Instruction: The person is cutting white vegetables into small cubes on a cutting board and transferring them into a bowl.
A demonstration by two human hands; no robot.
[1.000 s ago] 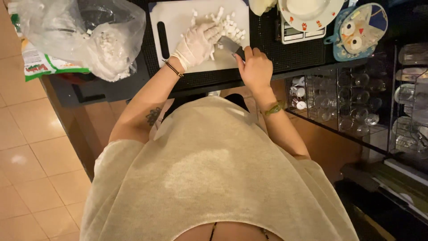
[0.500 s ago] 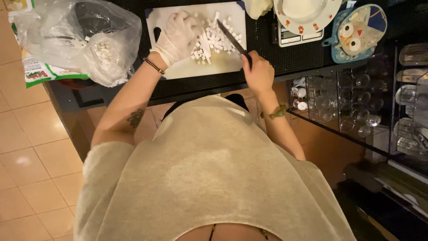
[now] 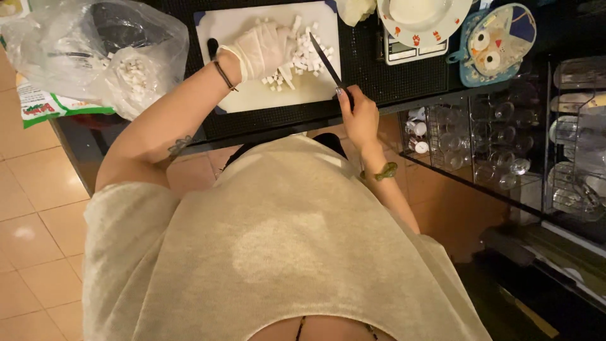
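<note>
Since the earlier frame, the gloved left hand [image 3: 264,49] has shifted from the board's left area onto the pile, and the knife [image 3: 328,63] now lies diagonally at its right edge. On the dark ribbed worktop [image 3: 372,69] sits a smooth white rectangular cutting board [image 3: 252,95]. Small white cubes [image 3: 307,50] are heaped on it. The left fingers [image 3: 284,39] lie flat and extended, touching the cubes. The bare right hand [image 3: 360,117] clenches the knife handle.
</note>
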